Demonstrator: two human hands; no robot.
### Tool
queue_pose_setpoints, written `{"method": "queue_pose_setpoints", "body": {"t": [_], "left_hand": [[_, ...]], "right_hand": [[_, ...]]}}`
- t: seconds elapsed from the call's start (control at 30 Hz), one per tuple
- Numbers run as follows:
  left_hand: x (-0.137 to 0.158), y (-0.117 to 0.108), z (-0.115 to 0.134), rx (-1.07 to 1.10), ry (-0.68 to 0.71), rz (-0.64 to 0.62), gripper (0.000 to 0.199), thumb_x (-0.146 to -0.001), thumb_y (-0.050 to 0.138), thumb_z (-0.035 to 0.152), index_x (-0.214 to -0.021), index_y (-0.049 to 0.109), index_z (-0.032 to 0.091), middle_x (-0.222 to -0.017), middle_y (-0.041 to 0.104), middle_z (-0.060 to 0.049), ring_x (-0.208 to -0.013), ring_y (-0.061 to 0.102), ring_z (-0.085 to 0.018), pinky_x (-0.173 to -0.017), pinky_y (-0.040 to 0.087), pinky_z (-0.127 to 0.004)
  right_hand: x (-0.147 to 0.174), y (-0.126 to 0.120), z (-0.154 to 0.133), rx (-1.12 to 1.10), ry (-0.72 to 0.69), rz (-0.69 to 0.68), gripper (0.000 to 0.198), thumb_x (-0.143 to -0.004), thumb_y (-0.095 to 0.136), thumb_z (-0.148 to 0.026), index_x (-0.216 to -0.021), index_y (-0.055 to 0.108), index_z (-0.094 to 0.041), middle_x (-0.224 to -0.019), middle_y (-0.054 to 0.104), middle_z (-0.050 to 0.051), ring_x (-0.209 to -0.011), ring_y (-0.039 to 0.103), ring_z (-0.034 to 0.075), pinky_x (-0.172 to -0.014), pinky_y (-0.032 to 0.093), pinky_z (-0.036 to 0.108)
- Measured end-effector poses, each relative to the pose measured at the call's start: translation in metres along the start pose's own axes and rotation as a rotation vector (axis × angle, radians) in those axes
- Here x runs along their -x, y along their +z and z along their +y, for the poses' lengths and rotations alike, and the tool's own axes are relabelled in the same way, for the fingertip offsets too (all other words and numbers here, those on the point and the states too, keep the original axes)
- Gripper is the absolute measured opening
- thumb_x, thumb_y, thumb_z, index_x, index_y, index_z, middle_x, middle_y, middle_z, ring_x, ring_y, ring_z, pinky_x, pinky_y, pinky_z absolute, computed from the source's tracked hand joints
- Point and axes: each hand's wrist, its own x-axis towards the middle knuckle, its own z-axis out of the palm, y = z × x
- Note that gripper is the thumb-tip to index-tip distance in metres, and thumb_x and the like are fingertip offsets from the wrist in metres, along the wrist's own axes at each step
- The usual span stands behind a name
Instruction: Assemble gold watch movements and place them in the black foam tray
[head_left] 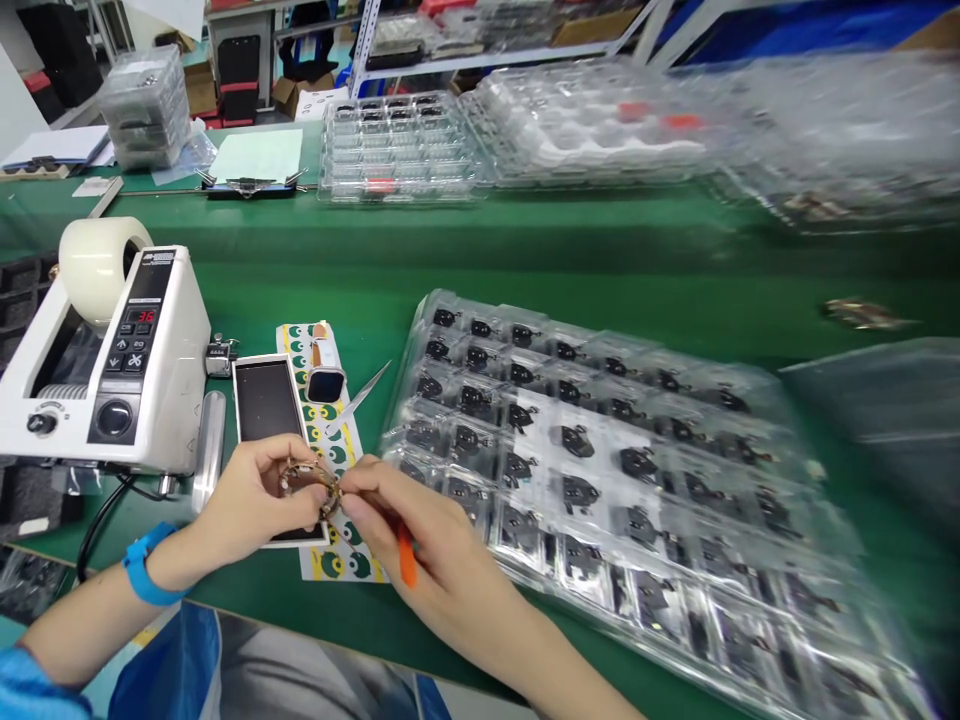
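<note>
My left hand (259, 500), with a blue band at the wrist, pinches a small ring-shaped electronic part (328, 492) between thumb and fingers. Close against that part, my right hand (420, 540) has thumb and forefinger pressed together. A thin tool with an orange end (406, 556) sticks out from the right palm; its kind does not show. Beneath the hands are a shallow dark-bottomed tray (266, 395) and a sheet of green and yellow stickers (327, 566). Just beyond lie a small rounded-square device (326, 386) and a pointed metal blade (365, 392).
At left stands a tape dispenser (150, 370) reading 36. A transparent compartment tray (517, 540) of black parts covers much of the right side. Behind are a clipboard (255, 160) and stacked plastic trays (401, 150). A loose metallic part (862, 314) lies far right.
</note>
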Motion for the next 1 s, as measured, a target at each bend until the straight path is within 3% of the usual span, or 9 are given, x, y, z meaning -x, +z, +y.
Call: {"method": "queue_pose_setpoints", "body": {"t": [0.27,0.4,0.6,0.67,0.73,0.83,0.87,0.93,1.0], "left_hand": [[0.0,0.001,0.001,-0.093,0.086,-0.015,0.008,-0.061,0.067,0.01,-0.062,0.059,0.014,-0.06,0.053,0.004,-0.054,0.045,-0.007,-0.052,0.038,-0.019],[0.0,-0.002,0.0,-0.035,0.082,-0.056,0.012,-0.07,0.072,0.022,-0.071,0.065,0.012,-0.066,0.051,0.002,-0.053,0.044,-0.007,-0.049,0.036,-0.021],[-0.001,-0.005,-0.004,-0.088,0.154,-0.071,0.027,-0.076,0.074,0.037,-0.07,0.067,0.011,-0.068,0.048,0.001,-0.057,0.044,-0.008,-0.052,0.037,-0.022],[-0.001,-0.008,-0.011,-0.237,0.299,-0.006,0.02,-0.08,0.069,0.031,-0.075,0.07,0.011,-0.068,0.047,0.001,-0.059,0.046,-0.01,-0.052,0.037,-0.022],[-0.002,-0.01,-0.021,-0.477,0.556,0.097,0.016,-0.086,0.06,0.022,-0.086,0.074,0.013,-0.067,0.048,0.0,-0.06,0.047,-0.011,-0.052,0.038,-0.023],[-0.001,-0.01,-0.032,-0.869,0.894,0.201,0.029,-0.091,0.047,0.017,-0.101,0.074,0.016,-0.066,0.05,-0.002,-0.06,0.05,-0.015,-0.053,0.041,-0.026],[0.0,-0.008,-0.033,-0.98,0.917,0.205,0.032,-0.092,0.044,0.017,-0.104,0.073,0.017,-0.067,0.052,-0.004,-0.061,0.052,-0.016,-0.055,0.044,-0.027],[0.006,-0.005,-0.033,-1.119,0.837,0.197,0.035,-0.094,0.04,0.017,-0.109,0.072,0.018,-0.075,0.06,-0.008,-0.07,0.059,-0.02,-0.064,0.05,-0.032],[0.017,-0.002,-0.033,-1.09,0.74,0.212,0.035,-0.094,0.041,0.019,-0.115,0.069,0.019,-0.093,0.066,-0.014,-0.087,0.063,-0.025,-0.076,0.052,-0.038]], "right_hand": [[0.001,-0.003,-0.003,-0.094,0.17,-0.124,0.034,-0.1,0.032,-0.03,-0.067,0.033,-0.022,-0.058,0.033,-0.006,-0.05,0.032,0.011,-0.05,0.028,0.025],[0.001,-0.006,-0.003,-0.15,0.263,-0.178,0.039,-0.101,0.031,-0.044,-0.069,0.036,-0.022,-0.062,0.036,-0.004,-0.055,0.035,0.012,-0.053,0.029,0.025],[-0.004,0.001,-0.002,-0.32,0.351,-0.135,0.055,-0.095,0.03,-0.064,-0.058,0.032,-0.022,-0.054,0.032,-0.005,-0.05,0.03,0.012,-0.051,0.027,0.027],[-0.007,0.003,-0.002,-0.392,0.408,-0.091,0.06,-0.09,0.035,-0.07,-0.054,0.036,-0.022,-0.051,0.033,-0.004,-0.049,0.029,0.011,-0.049,0.026,0.027],[-0.009,0.006,-0.002,-0.471,0.467,-0.05,0.061,-0.083,0.044,-0.075,-0.056,0.044,-0.021,-0.05,0.034,-0.005,-0.047,0.025,0.01,-0.047,0.024,0.026],[-0.009,0.01,-0.002,-0.606,0.546,-0.027,0.059,-0.075,0.056,-0.076,-0.061,0.05,-0.019,-0.048,0.028,-0.008,-0.045,0.019,0.008,-0.045,0.021,0.024],[-0.009,0.011,-0.002,-0.639,0.57,-0.012,0.057,-0.075,0.059,-0.074,-0.062,0.051,-0.019,-0.049,0.027,-0.008,-0.045,0.018,0.008,-0.044,0.022,0.024],[-0.005,0.012,0.002,-0.671,0.6,0.02,0.052,-0.075,0.064,-0.069,-0.064,0.055,-0.019,-0.051,0.032,-0.007,-0.046,0.02,0.007,-0.043,0.027,0.023],[0.001,0.011,0.015,-0.652,0.584,0.034,0.045,-0.073,0.069,-0.064,-0.072,0.062,-0.02,-0.06,0.048,0.0,-0.048,0.035,0.01,-0.044,0.039,0.024]]}}
